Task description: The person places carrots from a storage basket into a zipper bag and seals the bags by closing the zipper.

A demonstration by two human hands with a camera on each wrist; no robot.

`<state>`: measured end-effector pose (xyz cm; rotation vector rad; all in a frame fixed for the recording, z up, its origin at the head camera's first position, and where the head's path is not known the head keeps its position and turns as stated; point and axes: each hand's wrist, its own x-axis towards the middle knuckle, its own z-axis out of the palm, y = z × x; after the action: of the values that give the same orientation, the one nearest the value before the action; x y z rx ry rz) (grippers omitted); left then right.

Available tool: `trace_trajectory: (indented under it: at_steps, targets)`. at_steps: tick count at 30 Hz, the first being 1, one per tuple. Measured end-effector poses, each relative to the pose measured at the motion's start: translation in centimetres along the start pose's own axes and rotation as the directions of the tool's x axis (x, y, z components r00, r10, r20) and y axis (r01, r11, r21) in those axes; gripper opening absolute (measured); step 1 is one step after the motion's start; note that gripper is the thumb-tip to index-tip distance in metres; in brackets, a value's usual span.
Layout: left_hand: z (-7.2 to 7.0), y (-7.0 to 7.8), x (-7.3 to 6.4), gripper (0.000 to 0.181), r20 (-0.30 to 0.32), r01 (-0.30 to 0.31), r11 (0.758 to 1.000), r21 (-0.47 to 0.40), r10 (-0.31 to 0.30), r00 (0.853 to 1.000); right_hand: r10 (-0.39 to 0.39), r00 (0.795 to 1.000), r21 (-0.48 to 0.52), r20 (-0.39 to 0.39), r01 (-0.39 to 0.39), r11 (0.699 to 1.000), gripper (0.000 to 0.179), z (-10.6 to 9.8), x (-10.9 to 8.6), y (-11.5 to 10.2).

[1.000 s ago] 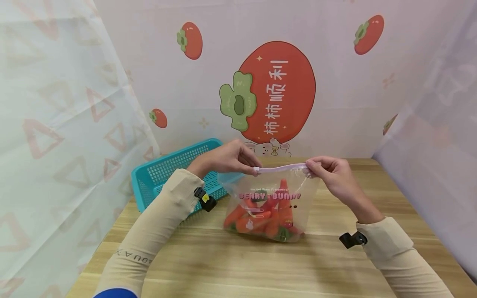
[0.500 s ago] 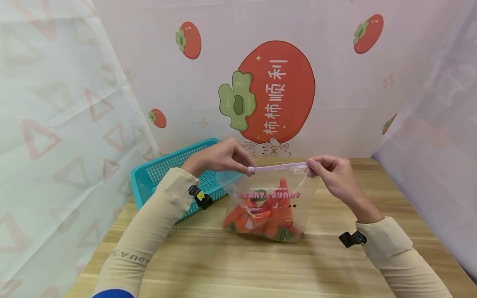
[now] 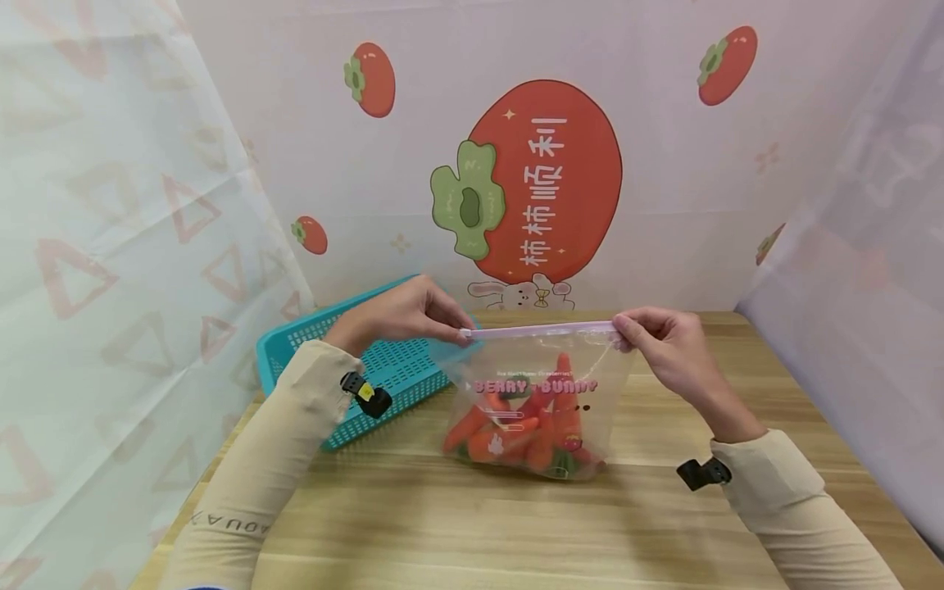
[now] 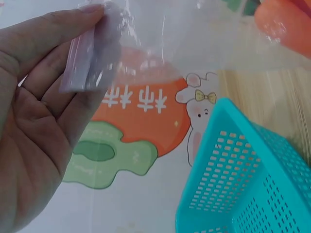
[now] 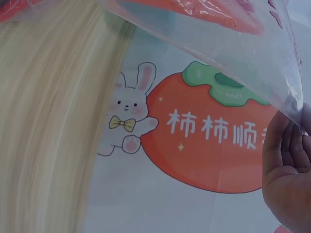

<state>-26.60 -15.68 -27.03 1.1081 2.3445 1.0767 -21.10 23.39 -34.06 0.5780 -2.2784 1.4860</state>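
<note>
A see-through zipper bag [image 3: 531, 360] with pink "BERRY BUNNY" lettering stands upright on the table, held by its top edge. Inside it lie several orange carrots [image 3: 509, 438] with bits of green. My left hand [image 3: 401, 315] pinches the small white slider [image 3: 465, 333] at the left end of the pale pink zip strip [image 3: 546, 329]. At the opposite top corner, my right hand [image 3: 664, 340] pinches the bag between thumb and fingers. In the left wrist view the left hand [image 4: 43, 97] has its thumb over the strip's end.
Behind my left forearm a turquoise perforated basket [image 3: 398, 360] sits on the wooden table [image 3: 457, 524]. A printed cloth backdrop [image 3: 664, 205] rises at the back, with white cloth walls [image 3: 125, 270] on both sides.
My left hand has slid left along the bag's top with the slider, and the zip strip now looks straighter. The right hand stays at its corner, with a very slight shift right.
</note>
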Motion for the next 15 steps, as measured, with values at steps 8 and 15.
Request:
trace_trajectory:
  at_steps: [8, 15]
  targets:
    - [-0.6, -0.8, -1.7, 0.018, -0.034, 0.005, 1.000, -0.028, -0.006, 0.999, -0.003, 1.000, -0.038, -0.019, 0.002, 0.999, 0.017, -0.9, -0.3, 0.1]
    - [-0.6, -0.5, -1.3, 0.017, -0.054, 0.004, 1.000, 0.010, -0.004, 0.999, -0.004, 0.999, -0.042, -0.044, 0.003, 0.999, 0.017, -1.7, -0.3, 0.2]
